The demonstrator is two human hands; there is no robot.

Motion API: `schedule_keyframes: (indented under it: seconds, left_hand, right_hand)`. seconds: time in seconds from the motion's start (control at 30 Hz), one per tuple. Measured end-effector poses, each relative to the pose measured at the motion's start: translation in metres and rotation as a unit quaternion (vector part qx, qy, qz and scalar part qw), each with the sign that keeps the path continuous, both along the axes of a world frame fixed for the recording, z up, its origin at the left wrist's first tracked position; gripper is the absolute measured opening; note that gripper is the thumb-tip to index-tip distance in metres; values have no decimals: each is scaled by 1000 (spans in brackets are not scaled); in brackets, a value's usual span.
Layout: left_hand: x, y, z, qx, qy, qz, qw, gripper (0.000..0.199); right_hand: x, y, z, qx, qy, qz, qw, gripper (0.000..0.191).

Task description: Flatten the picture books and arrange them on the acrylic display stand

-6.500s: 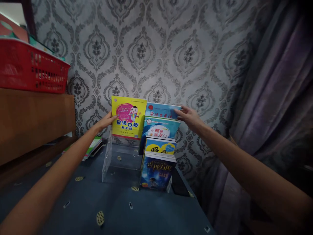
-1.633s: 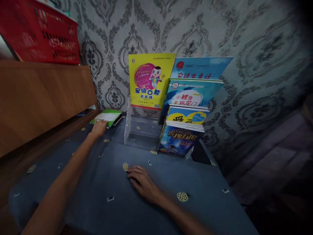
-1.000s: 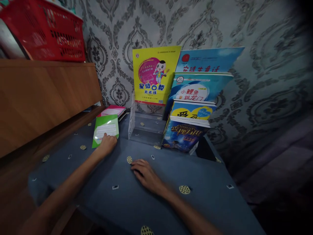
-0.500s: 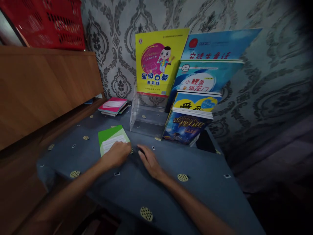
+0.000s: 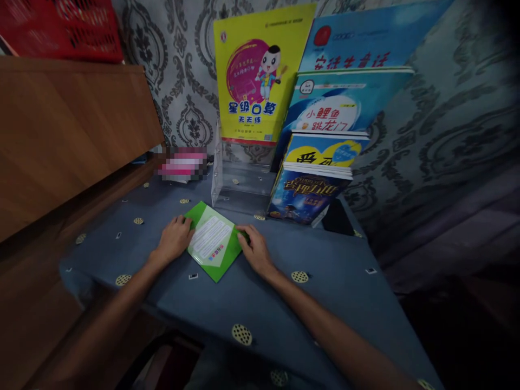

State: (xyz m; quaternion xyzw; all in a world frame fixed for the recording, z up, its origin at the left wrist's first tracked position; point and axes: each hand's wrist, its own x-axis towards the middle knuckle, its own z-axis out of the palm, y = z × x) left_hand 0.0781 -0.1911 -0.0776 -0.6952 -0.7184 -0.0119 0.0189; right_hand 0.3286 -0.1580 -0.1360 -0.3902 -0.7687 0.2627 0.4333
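Note:
A green book with a pale panel of text lies turned at an angle on the blue patterned tablecloth. My left hand touches its left corner, and my right hand has its fingertips at the right corner. Both hands grip the book by its edges between thumb and fingers. Behind it stands a clear display rack, with a yellow workbook upright in its back left slot. Blue storybooks and a dark blue book fill the rack's right side.
A blurred stack of pink-covered books lies at the table's back left. Beyond the left side is a wooden cabinet bearing a red basket. A dark object lies right of the rack, before the papered wall.
The green book has moved right and turned, now between both hands. My left hand has shifted to its left edge; my right hand has come to its right edge. The view has tilted down and closer.

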Motion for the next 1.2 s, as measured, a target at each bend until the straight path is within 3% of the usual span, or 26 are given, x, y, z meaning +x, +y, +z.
schedule_keyframes:
  seconds: [0.13, 0.2, 0.3, 0.37, 0.43, 0.73, 0.97, 1.2]
  left_hand:
    - [16, -20, -7, -19, -110, -89, 990, 29]
    - [24, -23, -8, 4, -80, -106, 991, 27]
    - [19, -14, -9, 53, 8, -36, 998, 33]
    - [9, -6, -10, 48, 18, 26, 998, 40]
    - [1, -3, -11, 40, 9, 46, 998, 43]
    - [23, -36, -18, 29, -53, -96, 994, 23]
    - [-9, 1, -24, 12, -175, -209, 962, 23]
    - [-14, 42, -34, 27, -199, -233, 952, 31]
  right_hand:
    - [21, 12, -1, 17, -76, -4, 997, 25]
    - [33, 15, -2, 27, -108, -2, 994, 24]
    - [43, 15, -3, 40, -120, 13, 992, 24]
    - [44, 13, -3, 46, -121, 19, 991, 25]
    - [43, 11, -3, 49, -121, 23, 991, 26]
    - [51, 12, -5, 50, -201, -55, 977, 27]
    - [48, 6, -2, 65, -243, -62, 966, 27]
    - [48, 5, 1, 67, -273, -68, 957, 29]
